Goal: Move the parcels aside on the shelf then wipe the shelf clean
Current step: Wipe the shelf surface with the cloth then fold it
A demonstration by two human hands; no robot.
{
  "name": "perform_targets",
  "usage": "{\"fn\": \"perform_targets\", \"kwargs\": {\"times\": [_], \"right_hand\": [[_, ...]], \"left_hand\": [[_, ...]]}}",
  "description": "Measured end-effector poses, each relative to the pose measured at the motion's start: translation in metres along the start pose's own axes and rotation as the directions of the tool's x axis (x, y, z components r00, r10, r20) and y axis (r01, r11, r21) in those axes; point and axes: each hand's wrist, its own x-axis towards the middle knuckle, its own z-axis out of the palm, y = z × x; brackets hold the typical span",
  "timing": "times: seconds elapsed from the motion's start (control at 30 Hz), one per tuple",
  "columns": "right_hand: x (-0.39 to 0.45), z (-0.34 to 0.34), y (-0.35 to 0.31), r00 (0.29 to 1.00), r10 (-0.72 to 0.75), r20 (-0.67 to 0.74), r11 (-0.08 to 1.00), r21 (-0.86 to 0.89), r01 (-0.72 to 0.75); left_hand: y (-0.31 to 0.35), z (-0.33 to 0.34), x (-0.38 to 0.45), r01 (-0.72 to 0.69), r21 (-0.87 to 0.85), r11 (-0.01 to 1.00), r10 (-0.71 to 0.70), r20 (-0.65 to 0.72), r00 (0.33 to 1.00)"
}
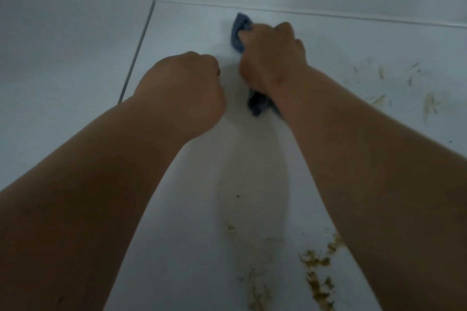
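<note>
Head view: one blue cloth (240,33) is gripped by the right hand (271,55) and pressed on the far part of the white shelf (192,25). The left hand (182,88) is curled into a fist, holding nothing. Two patches of brown stains (318,267) are seen, near and right.

I count two bare hands: left hand (183,88) and right hand (271,58). One blue cloth (240,31). One white shelf (192,23). Brownish smear patches on it, I make out two clusters: one far right (404,93), one near bottom (318,272). Zero parcels visible.
</note>
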Motion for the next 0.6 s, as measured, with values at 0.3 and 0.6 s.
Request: {"fn": "perform_targets", "kwargs": {"times": [0.3, 0.6], "right_hand": [[-0.02, -0.01, 0.036, 0.931, 0.357, 0.074, 0.934, -0.027, -0.356], [-0.101, 0.01, -0.032, 0.998, -0.057, -0.003, 0.973, 0.225, 0.056]], "left_hand": [[0.002, -0.001, 0.003, 0.051, -0.016, 0.999, -0.051, 0.001, 0.999], [0.001, -0.004, -0.009, 0.02, -0.099, 0.995, -0.018, 0.02, 1.0]]}}
